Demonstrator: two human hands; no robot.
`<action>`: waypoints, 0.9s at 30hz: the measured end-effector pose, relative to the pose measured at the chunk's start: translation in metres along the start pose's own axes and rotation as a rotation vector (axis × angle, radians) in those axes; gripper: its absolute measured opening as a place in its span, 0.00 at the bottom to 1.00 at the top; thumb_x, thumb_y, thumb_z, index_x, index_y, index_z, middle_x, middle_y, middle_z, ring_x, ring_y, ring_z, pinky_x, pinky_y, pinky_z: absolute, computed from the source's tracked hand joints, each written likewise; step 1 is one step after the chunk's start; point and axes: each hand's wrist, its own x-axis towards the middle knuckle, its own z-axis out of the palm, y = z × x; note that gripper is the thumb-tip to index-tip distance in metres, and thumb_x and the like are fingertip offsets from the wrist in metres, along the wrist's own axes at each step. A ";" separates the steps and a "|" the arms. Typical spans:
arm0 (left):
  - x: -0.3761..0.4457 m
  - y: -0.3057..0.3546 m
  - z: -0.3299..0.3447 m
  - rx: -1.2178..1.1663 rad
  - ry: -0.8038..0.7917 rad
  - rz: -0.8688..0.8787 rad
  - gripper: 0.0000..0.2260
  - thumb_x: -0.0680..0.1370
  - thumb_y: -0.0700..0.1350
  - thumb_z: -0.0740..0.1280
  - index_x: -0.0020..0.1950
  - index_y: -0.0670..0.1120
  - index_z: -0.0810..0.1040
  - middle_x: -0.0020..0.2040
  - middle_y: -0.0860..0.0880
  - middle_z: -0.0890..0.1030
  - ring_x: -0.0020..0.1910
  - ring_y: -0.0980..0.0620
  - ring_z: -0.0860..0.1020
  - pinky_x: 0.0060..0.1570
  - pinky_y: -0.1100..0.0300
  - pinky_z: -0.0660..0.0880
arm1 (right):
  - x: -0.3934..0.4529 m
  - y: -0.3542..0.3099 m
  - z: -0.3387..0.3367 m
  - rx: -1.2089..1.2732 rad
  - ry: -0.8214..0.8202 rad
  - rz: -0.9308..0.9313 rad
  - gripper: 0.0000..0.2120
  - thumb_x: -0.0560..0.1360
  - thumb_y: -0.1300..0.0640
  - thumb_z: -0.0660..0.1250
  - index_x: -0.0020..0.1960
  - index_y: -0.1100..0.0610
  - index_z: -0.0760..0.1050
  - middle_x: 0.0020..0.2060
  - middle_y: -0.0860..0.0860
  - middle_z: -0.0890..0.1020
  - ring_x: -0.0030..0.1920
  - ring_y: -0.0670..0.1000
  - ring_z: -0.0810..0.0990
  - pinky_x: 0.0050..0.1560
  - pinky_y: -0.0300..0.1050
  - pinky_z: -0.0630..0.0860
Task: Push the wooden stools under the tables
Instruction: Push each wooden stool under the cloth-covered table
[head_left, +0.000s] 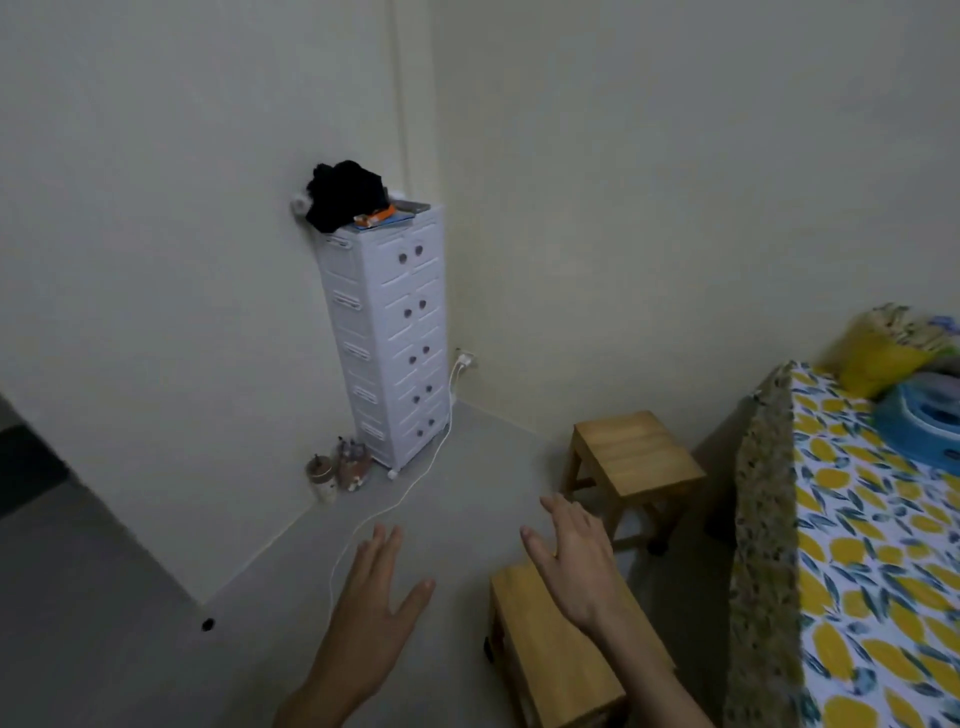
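Note:
Two wooden stools stand on the grey floor beside a table (769, 519) covered with a lemon-print cloth at the right. The far stool (636, 454) sits just left of the table's edge, out in the open. The near stool (545, 654) is at the bottom middle, partly under my right forearm. My right hand (574, 564) hovers above the near stool's far end, fingers spread, holding nothing. My left hand (376, 603) is open over the bare floor to the left of that stool.
A tall white drawer tower (395, 332) stands in the corner with dark cloth on top. A white cable (415, 483) runs from a wall socket across the floor. Small jars (337, 470) sit by the wall. A blue object (930, 415) and cushions lie on the table.

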 end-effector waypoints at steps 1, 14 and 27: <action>0.024 -0.001 -0.001 -0.003 -0.011 0.025 0.30 0.77 0.54 0.65 0.76 0.52 0.57 0.78 0.54 0.51 0.77 0.54 0.47 0.73 0.57 0.49 | 0.018 -0.001 0.004 -0.009 0.014 0.017 0.27 0.80 0.41 0.54 0.76 0.52 0.59 0.75 0.51 0.63 0.76 0.52 0.57 0.75 0.49 0.53; 0.359 0.006 0.018 0.081 -0.480 0.396 0.29 0.78 0.55 0.62 0.76 0.51 0.57 0.78 0.54 0.52 0.77 0.54 0.46 0.75 0.56 0.47 | 0.225 0.003 0.041 -0.007 0.238 0.458 0.29 0.79 0.39 0.54 0.76 0.51 0.56 0.76 0.50 0.62 0.76 0.53 0.57 0.75 0.53 0.56; 0.581 0.063 0.171 0.403 -0.960 0.541 0.41 0.74 0.67 0.56 0.77 0.47 0.40 0.77 0.53 0.40 0.76 0.51 0.39 0.73 0.56 0.43 | 0.377 0.110 0.049 0.059 0.329 0.828 0.33 0.78 0.34 0.50 0.77 0.50 0.55 0.77 0.50 0.59 0.77 0.51 0.52 0.76 0.52 0.43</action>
